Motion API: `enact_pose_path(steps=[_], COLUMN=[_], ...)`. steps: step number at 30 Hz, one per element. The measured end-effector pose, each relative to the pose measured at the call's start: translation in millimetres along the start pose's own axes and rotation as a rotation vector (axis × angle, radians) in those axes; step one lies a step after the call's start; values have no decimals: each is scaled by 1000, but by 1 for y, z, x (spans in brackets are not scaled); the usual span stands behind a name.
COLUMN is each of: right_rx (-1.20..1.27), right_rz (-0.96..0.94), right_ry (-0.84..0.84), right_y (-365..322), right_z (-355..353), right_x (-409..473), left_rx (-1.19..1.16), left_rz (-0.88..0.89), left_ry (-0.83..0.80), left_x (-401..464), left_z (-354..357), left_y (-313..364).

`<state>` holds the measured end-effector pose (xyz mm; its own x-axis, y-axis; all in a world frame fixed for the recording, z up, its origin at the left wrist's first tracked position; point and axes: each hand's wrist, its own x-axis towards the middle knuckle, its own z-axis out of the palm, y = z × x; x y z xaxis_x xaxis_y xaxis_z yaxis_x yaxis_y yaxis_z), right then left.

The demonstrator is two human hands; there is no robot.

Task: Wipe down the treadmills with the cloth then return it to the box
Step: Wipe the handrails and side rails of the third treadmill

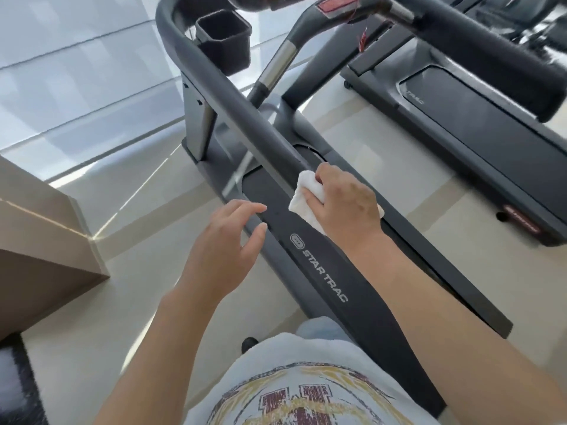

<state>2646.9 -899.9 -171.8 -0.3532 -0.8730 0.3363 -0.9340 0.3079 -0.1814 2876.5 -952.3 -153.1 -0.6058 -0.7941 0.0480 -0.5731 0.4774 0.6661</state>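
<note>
A dark grey Star Trac treadmill (325,271) runs diagonally across the middle, its left handrail (233,96) sloping down toward me. My right hand (346,204) grips a white cloth (302,196) wrapped around the lower end of that handrail. My left hand (230,237) hovers above the treadmill's left side rail with relaxed, spread fingers, holding nothing. A second treadmill (478,142) stands at the right. No box for the cloth is identifiable.
A black cup holder (225,41) hangs near the console at the top. A beige ledge or cabinet (46,240) juts in at the left. Pale tiled floor (147,302) lies between it and the treadmill. Glass windows fill the upper left. A dark mat (15,378) lies at bottom left.
</note>
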Motion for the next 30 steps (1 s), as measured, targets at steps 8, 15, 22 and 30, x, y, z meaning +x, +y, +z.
enact_pose_path(steps=[8, 15, 22, 30], right_rx=[-5, 31, -41, 18], right_rz=[-45, -69, -40, 68], right_ry=[36, 44, 108, 130], right_y=[-22, -37, -46, -66], right_z=[27, 55, 65, 80], right_x=[52, 101, 114, 151], left_rx=[8, 74, 25, 35], left_rz=[68, 43, 117, 500], left_ry=[4, 77, 82, -98], left_x=[66, 121, 179, 262], left_z=[-8, -35, -44, -36], left_y=[-24, -35, -52, -64])
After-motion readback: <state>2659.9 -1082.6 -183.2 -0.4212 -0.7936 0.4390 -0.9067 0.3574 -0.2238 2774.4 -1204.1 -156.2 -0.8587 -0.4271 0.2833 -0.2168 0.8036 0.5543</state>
